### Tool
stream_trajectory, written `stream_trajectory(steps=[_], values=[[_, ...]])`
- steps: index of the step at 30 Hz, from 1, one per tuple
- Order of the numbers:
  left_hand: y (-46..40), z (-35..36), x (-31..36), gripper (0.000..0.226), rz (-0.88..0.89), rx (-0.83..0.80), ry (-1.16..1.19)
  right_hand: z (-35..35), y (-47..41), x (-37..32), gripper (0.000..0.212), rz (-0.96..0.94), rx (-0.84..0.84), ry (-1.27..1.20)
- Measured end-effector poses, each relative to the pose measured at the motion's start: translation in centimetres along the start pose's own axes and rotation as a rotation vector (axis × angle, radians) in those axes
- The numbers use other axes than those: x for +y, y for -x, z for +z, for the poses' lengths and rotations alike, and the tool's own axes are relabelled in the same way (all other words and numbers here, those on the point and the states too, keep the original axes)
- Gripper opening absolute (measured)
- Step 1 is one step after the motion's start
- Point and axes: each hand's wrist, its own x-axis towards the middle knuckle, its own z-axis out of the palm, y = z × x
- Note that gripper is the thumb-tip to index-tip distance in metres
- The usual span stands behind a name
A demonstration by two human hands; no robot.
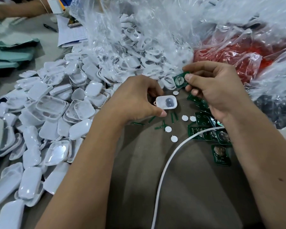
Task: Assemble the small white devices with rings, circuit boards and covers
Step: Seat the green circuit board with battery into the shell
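Note:
My left hand (135, 98) pinches a small white device shell (166, 102) between thumb and fingers, its open side up, with two dark round pads inside and a small ring at its left end. Just to the upper right, my right hand (216, 90) holds a green circuit board (180, 79) with a round silver cell on it, gripped by thumb and forefinger. The board hangs a little above and right of the shell, apart from it. More green boards (220, 153) lie under my right wrist.
A big heap of white covers (56, 116) fills the table's left side. Clear plastic bags hold more white parts (139, 45) and red parts (229, 55) at the back. Small white round stickers (174, 139), green snapped strips (163, 124) and a white cable (165, 171) lie on the brown table. Another person's arm (15, 9) is at the far left.

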Motion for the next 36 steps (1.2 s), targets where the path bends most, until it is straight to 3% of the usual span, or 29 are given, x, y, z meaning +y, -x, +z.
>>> stream_trajectory(steps=[6,17,36], values=[[-0.1,0.4,0.0,0.034,0.094,0.052,0.026,-0.1,0.2,-0.3,0.011,0.006,0.032,-0.014],[-0.6,1.5,1.1,0.027,0.199,0.344,0.113,0.1,0.6,-0.7,0.012,-0.104,0.099,0.037],[-0.6,2.0,1.6,0.026,0.22,0.409,0.048,0.5,0.3,0.1,0.013,-0.27,0.101,0.287]])
